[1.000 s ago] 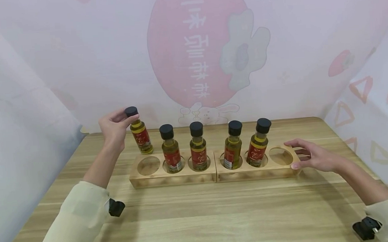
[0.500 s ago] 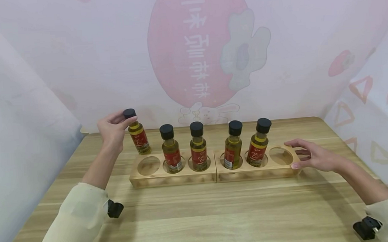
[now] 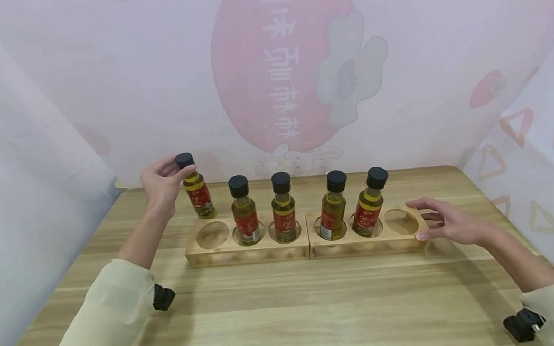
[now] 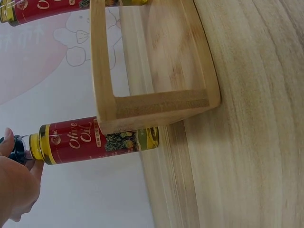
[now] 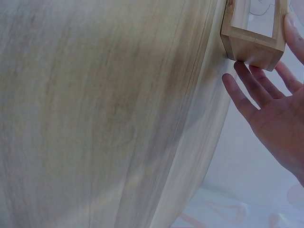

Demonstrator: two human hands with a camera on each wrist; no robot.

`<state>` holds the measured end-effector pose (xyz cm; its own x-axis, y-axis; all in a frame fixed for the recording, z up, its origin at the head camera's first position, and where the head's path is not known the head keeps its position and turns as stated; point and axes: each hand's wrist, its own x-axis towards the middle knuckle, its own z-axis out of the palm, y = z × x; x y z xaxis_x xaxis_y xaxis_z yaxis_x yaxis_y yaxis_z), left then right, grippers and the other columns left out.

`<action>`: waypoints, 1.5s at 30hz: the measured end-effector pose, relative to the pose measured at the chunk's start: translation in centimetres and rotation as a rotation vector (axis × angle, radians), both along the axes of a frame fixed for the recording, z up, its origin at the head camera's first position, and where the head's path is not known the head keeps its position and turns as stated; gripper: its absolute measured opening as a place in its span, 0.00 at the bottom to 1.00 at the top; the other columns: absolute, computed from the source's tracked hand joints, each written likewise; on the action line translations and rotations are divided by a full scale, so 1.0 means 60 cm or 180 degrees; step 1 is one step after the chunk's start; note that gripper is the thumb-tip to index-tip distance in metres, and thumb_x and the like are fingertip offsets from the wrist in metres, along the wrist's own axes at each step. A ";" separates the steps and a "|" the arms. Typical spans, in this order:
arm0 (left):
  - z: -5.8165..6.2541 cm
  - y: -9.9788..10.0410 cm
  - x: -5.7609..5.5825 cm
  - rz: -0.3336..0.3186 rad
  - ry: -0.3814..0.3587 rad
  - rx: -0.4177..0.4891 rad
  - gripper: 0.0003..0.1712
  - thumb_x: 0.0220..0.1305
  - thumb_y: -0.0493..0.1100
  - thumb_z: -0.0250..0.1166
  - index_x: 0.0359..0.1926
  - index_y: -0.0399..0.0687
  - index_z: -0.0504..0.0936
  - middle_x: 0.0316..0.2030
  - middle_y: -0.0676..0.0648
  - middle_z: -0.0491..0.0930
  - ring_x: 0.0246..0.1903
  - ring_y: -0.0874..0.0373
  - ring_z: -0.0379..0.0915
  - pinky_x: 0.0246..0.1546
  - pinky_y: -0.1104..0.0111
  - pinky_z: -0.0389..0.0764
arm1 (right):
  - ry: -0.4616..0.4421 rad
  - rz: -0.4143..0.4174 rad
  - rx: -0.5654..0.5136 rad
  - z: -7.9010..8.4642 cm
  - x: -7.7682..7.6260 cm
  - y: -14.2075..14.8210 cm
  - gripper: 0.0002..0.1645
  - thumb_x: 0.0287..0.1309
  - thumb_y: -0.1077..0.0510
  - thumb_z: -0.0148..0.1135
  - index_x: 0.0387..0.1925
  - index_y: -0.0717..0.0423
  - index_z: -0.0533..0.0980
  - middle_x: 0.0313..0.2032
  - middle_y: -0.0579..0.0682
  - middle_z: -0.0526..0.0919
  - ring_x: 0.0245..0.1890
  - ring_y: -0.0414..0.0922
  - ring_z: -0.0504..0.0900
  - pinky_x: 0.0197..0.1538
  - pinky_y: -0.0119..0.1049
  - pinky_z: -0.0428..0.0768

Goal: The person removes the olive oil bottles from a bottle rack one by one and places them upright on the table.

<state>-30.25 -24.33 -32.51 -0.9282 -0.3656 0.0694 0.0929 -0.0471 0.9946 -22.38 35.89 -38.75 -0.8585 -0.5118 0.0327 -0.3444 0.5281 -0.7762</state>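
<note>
My left hand [image 3: 160, 183] pinches the black cap of an olive oil bottle [image 3: 199, 198] between thumb and fingers. That bottle leans slightly, just behind the left end of the left wooden bottle rack [image 3: 253, 257]. In the left wrist view, the held bottle's red label [image 4: 78, 140] shows, its lower part overlapped by the rack's end. My right hand [image 3: 456, 226] grips the outer end of the right wooden bottle rack [image 3: 367, 249], thumb at the front corner and index finger at the back corner. Its other fingers lie against the end face [image 5: 251, 51].
Two more olive oil bottles stand in the left rack, [image 3: 245, 222] and two in the right rack. The racks meet end to end on the wooden table [image 3: 285, 310]. Each outermost hole holds no bottle. A printed curtain [image 3: 157, 85] rises behind the table.
My left hand and its bottle have shifted slightly left since a second ago. My right hand keeps its place on the rack's end, and the racks stay put.
</note>
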 end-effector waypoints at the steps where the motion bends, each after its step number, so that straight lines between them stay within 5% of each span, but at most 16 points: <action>1: 0.000 0.000 0.000 -0.0006 -0.0005 -0.0025 0.36 0.58 0.34 0.78 0.68 0.39 0.77 0.62 0.41 0.80 0.51 0.63 0.81 0.72 0.66 0.69 | 0.0003 0.0000 0.0004 0.000 0.000 0.000 0.43 0.61 0.68 0.72 0.70 0.77 0.60 0.67 0.76 0.65 0.63 0.80 0.69 0.58 0.59 0.83; 6: -0.001 -0.003 0.002 -0.0050 -0.0049 -0.0225 0.37 0.60 0.36 0.77 0.70 0.41 0.75 0.66 0.40 0.77 0.54 0.63 0.80 0.72 0.64 0.70 | 0.0002 -0.0003 0.0021 0.001 -0.002 0.000 0.43 0.60 0.68 0.72 0.70 0.77 0.60 0.67 0.76 0.66 0.64 0.79 0.69 0.58 0.60 0.82; 15: -0.004 -0.008 0.014 -0.0122 0.0054 -0.1256 0.36 0.65 0.45 0.75 0.71 0.40 0.74 0.68 0.37 0.75 0.67 0.49 0.73 0.70 0.63 0.74 | 0.0021 0.0001 0.0046 0.001 0.001 0.000 0.42 0.61 0.67 0.72 0.71 0.76 0.61 0.68 0.76 0.64 0.64 0.79 0.69 0.58 0.62 0.82; 24: -0.004 -0.023 0.038 -0.0347 0.0237 -0.1652 0.35 0.69 0.45 0.72 0.72 0.37 0.73 0.68 0.35 0.75 0.69 0.40 0.70 0.69 0.61 0.74 | 0.0023 0.0007 0.0054 0.004 0.004 -0.002 0.42 0.61 0.67 0.72 0.70 0.76 0.60 0.68 0.77 0.64 0.64 0.80 0.69 0.57 0.61 0.82; 30: -0.004 -0.032 0.056 -0.0293 0.0281 -0.1707 0.33 0.69 0.44 0.72 0.70 0.38 0.75 0.67 0.36 0.76 0.67 0.44 0.73 0.65 0.69 0.77 | 0.0033 0.0010 0.0042 0.004 0.004 -0.004 0.42 0.61 0.68 0.72 0.70 0.77 0.60 0.68 0.77 0.64 0.64 0.80 0.69 0.57 0.60 0.83; 38: -0.002 -0.027 0.077 -0.0060 0.0553 -0.1420 0.23 0.66 0.37 0.74 0.60 0.33 0.82 0.53 0.47 0.88 0.44 0.72 0.83 0.50 0.82 0.81 | 0.0044 0.0026 0.0039 0.003 0.004 -0.002 0.42 0.60 0.68 0.72 0.70 0.77 0.60 0.68 0.78 0.64 0.64 0.80 0.68 0.57 0.59 0.83; 45: 0.005 -0.004 0.098 -0.0123 0.0865 -0.1370 0.18 0.65 0.35 0.74 0.54 0.30 0.85 0.41 0.63 0.88 0.39 0.70 0.85 0.46 0.81 0.83 | 0.0052 0.0036 0.0033 0.003 0.004 -0.002 0.43 0.60 0.68 0.72 0.70 0.77 0.60 0.68 0.78 0.64 0.63 0.81 0.69 0.56 0.59 0.84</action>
